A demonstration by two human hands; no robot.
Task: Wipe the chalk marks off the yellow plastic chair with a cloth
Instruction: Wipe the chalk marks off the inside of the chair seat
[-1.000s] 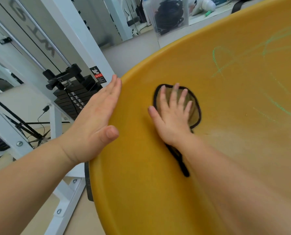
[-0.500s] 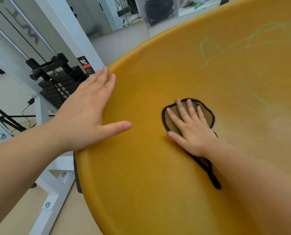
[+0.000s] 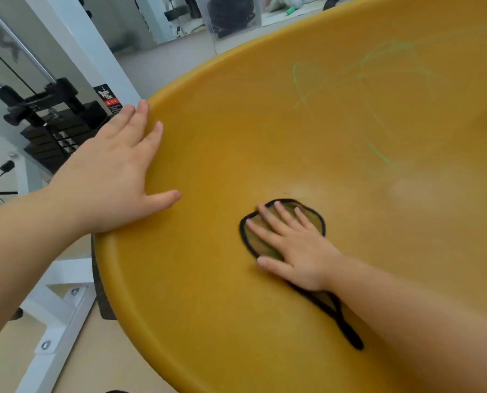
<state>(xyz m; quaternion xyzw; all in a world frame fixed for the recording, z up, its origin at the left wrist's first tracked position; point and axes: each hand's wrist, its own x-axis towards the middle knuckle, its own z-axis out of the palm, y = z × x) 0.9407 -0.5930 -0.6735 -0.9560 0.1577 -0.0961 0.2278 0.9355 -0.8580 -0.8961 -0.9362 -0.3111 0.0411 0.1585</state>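
Observation:
The yellow plastic chair (image 3: 208, 279) fills most of the view as a wide curved shell. Faint green chalk marks (image 3: 378, 150) run across its upper right part. A thin olive cloth with a black border (image 3: 260, 241) lies flat on the shell, its black loop trailing toward the lower right. My right hand (image 3: 296, 246) presses on the cloth with straight, spread fingers. My left hand (image 3: 111, 177) rests flat on the chair's left rim, fingers straight and thumb stretched onto the shell.
A white gym machine frame (image 3: 75, 46) with a black weight stack (image 3: 55, 129) stands just left of the chair. Its white base bar (image 3: 55, 321) lies on the beige floor. A clear bin with dark contents (image 3: 231, 12) sits at the back.
My right hand has slid the cloth down and to the right across the shell. My left hand has shifted along the rim, its thumb now spread onto the shell.

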